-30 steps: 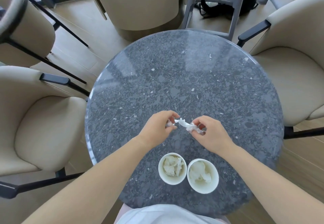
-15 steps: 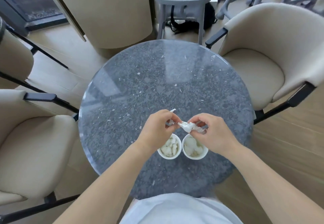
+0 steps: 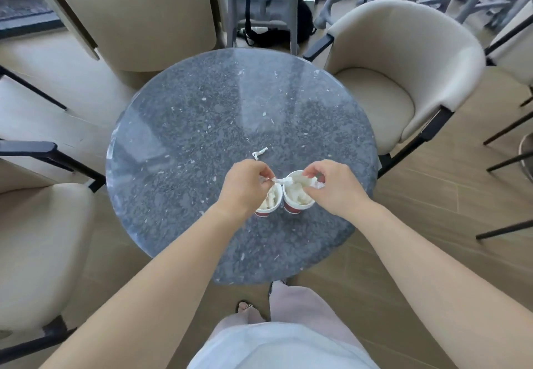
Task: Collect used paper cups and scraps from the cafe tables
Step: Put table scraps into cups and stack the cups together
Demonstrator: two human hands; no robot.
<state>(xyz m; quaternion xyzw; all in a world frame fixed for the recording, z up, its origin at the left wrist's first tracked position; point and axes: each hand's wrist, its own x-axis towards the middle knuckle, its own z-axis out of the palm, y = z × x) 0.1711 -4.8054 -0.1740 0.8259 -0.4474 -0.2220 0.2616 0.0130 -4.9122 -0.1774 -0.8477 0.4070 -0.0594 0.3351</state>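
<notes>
Round speckled grey tabletop (image 3: 187, 137).
- Two red-based paper cups, side by side and apparently touching, toward the near edge: left cup (image 3: 271, 205), right cup (image 3: 298, 199). Both are stuffed with crumpled white paper.
- Twisted paper scrap (image 3: 284, 180) stretched just above the rims. The left hand (image 3: 245, 186) pinches one end with curled fingers, and the right hand (image 3: 336, 188) pinches the other.
- Small loose scrap (image 3: 259, 152) on the tabletop just beyond the left hand.
- Beige armchair (image 3: 403, 65) at right.

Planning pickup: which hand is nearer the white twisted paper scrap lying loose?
Left. The left hand is just short of the loose paper scrap; the right hand farther right.
</notes>
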